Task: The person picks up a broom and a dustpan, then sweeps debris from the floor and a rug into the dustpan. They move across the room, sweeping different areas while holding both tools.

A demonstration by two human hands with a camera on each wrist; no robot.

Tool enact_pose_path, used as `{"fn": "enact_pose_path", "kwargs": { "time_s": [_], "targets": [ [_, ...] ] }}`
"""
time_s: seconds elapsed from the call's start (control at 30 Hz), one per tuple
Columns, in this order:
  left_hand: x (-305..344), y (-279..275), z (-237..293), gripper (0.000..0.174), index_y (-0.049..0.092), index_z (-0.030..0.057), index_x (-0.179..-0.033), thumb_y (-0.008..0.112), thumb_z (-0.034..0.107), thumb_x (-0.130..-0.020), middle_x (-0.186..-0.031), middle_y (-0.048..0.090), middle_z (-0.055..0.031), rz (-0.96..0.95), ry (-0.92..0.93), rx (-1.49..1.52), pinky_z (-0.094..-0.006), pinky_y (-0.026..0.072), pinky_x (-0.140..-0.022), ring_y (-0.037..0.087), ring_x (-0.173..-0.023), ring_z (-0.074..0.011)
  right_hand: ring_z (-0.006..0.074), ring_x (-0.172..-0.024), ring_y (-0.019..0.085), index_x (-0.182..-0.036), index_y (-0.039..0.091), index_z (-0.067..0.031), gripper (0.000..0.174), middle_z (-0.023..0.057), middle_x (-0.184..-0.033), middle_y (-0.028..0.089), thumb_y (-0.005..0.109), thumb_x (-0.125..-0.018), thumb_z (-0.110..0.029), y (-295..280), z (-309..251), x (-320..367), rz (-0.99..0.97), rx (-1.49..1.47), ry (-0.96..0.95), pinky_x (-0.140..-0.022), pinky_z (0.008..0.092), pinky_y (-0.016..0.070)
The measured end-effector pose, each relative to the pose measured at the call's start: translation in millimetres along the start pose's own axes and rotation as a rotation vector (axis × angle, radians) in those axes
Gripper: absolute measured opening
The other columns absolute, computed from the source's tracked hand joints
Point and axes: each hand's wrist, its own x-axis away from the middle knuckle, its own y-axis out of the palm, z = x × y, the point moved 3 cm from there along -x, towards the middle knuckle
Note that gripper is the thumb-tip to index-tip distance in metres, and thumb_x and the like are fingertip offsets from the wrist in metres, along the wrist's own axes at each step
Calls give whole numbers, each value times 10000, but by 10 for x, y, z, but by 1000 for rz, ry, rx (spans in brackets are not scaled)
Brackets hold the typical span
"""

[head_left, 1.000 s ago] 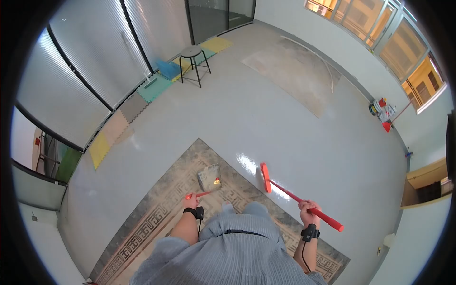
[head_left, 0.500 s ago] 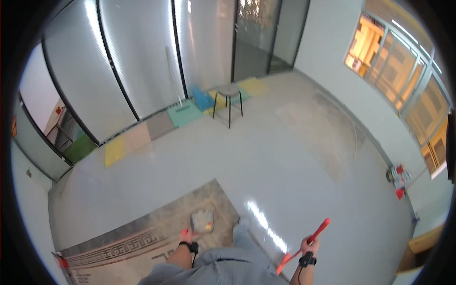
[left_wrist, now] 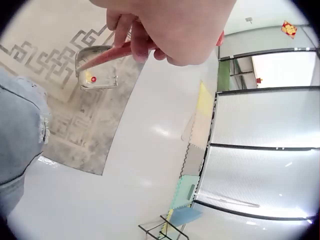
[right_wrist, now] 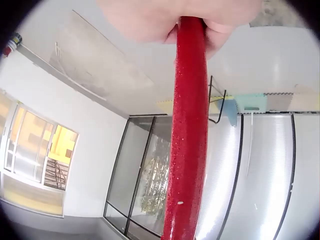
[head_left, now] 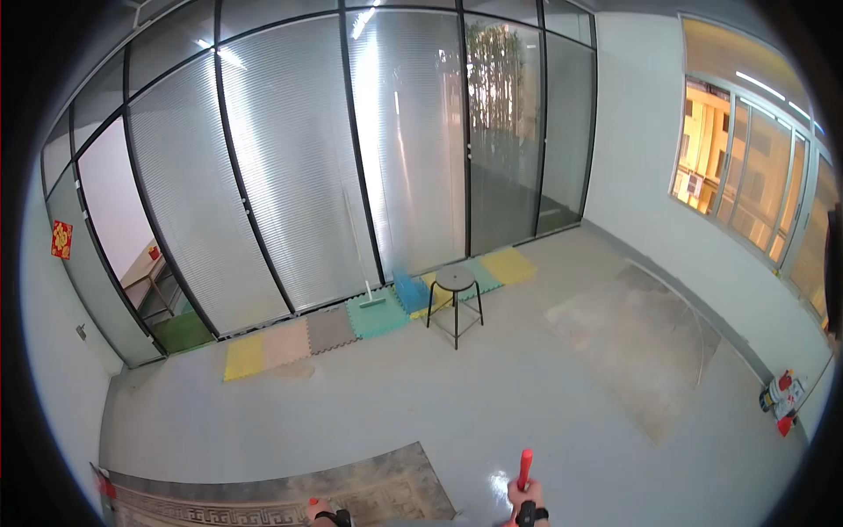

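Note:
At the bottom edge of the head view, my left hand [head_left: 324, 508] grips a red handle. The left wrist view shows this handle [left_wrist: 111, 55] running from the curled fingers to a clear dustpan [left_wrist: 107, 81] held over the patterned rug [left_wrist: 90, 145]. A small yellow and red item [left_wrist: 90, 78] lies in the pan. My right hand [head_left: 525, 494] is wrapped around a red broom handle [head_left: 525, 464]; its end points upward and fills the middle of the right wrist view. The broom's head is out of sight now.
A black-legged stool [head_left: 456, 281] stands ahead by coloured foam mats [head_left: 329, 329] along the glass partition. A long-handled squeegee [head_left: 372, 302] leans there. Buckets and a red dustpan [head_left: 784, 427] sit by the right wall. Part of the floor has a dusty patch [head_left: 632, 342].
The head view has tilted up from the floor toward the partition. The broom has swung from lying forward, head on the floor, to handle end up. Both hands keep their holds.

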Motion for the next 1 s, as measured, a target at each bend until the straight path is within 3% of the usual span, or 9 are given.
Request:
{"fn": "enact_pose_path", "kwargs": {
  "time_s": [0.03,0.1,0.27,0.33,0.43,0.47,0.57,0.77,1.0],
  "targets": [
    [-109,36,9,321,662,5,-983,532,244,-812,-967,681,-218,9,-3,-25,-391,511,-805,659,-963,-340,150,-661,593,-858,578,69,256,72,-712,614,668,-775,-156,131,220,-264,-51,-205,8,-604,314,501],
    [-380,304,-111,284,654,3,-881,501,238,-836,-780,665,-206,138,142,-76,-434,520,-718,665,-788,-357,115,-649,548,-806,568,51,162,45,-642,546,603,-820,-107,-190,-1089,-33,-46,-44,-22,-590,283,488],
    [-23,167,283,239,606,-14,-821,530,213,-824,-698,613,-151,-52,44,429,-407,492,-607,621,-648,-300,128,-580,489,-852,482,19,57,44,-661,430,458,-807,44,-23,-364,-830,-272,-1427,278,-570,230,492],
    [-63,272,390,157,574,14,-768,548,158,-824,-650,556,-91,-138,41,468,-384,459,-532,544,-562,-224,132,-579,507,-893,433,45,140,61,-714,457,471,-759,57,-14,-1690,-663,-251,-2189,1215,-542,225,519],
    [-142,649,612,95,549,36,-769,559,118,-816,-702,559,-61,-243,165,843,-352,464,-536,548,-602,-190,121,-580,512,-916,405,79,194,58,-702,448,481,-739,54,-61,-1549,-805,-346,-2277,1098,-506,202,525],
    [-294,807,724,79,532,43,-768,558,105,-810,-752,572,-49,-192,286,576,-328,475,-542,558,-647,-169,121,-569,506,-928,400,80,218,71,-722,453,488,-731,48,-126,-1586,-787,-304,-2262,1142,-474,180,509],
    [-324,1286,1227,75,504,63,-738,535,108,-790,-628,506,-54,-401,121,688,-355,429,-476,483,-530,-167,114,-577,487,-996,368,80,272,76,-773,439,473,-749,39,-265,-1571,-773,-397,-2278,1011,-484,187,504],
    [-243,2056,2512,247,534,20,-757,524,251,-843,-614,568,-98,-525,455,226,-334,439,-449,557,-520,-197,122,-586,469,-1199,262,179,487,90,-823,433,449,-775,31,-482,-1360,-596,-128,-2233,968,-483,196,482],
    [-40,2984,3688,269,565,-3,-847,522,262,-860,-622,558,-92,-829,398,135,-303,451,-455,556,-533,-172,133,-574,460,-1061,325,108,350,89,-814,413,442,-754,-12,-571,-1037,-96,278,-2427,811,-474,205,477]
  ]
}}
